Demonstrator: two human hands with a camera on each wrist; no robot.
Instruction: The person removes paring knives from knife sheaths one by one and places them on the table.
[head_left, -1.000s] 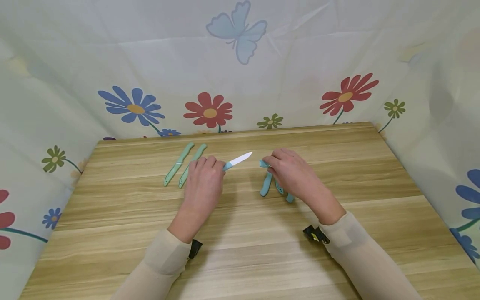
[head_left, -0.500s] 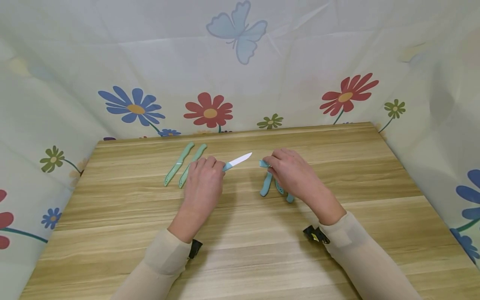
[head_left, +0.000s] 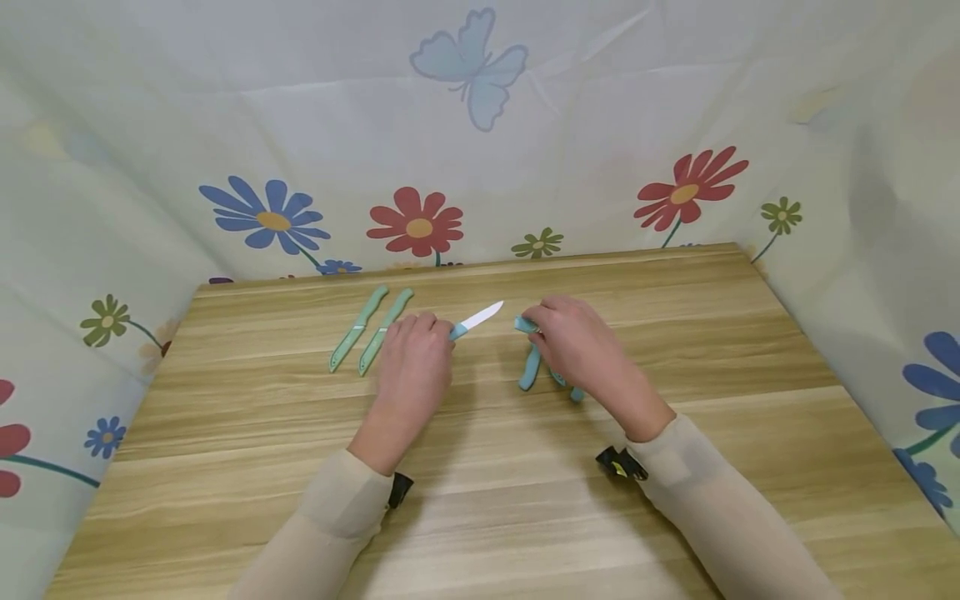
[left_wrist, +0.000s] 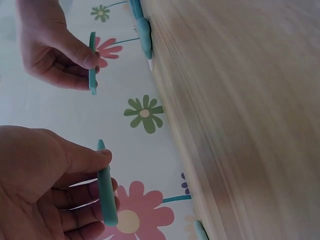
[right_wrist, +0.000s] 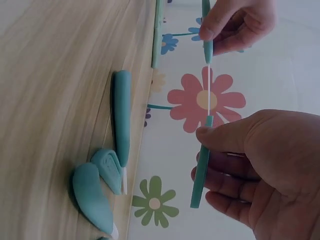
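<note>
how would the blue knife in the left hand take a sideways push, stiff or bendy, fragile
The blue knife is probably stiff, as its white blade shows no bend. Edge-on in the right wrist view, the blade looks thin, so a hard sideways push might chip it. The smooth-looking handle could slip if gripped loosely.

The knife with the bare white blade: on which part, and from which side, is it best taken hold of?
Probably best by its teal handle, from the person's left. The long handle offers room to grip, and the left hand pinches it there. The blade is uncovered and its tip points right, toward the sheath in the right hand.
</note>
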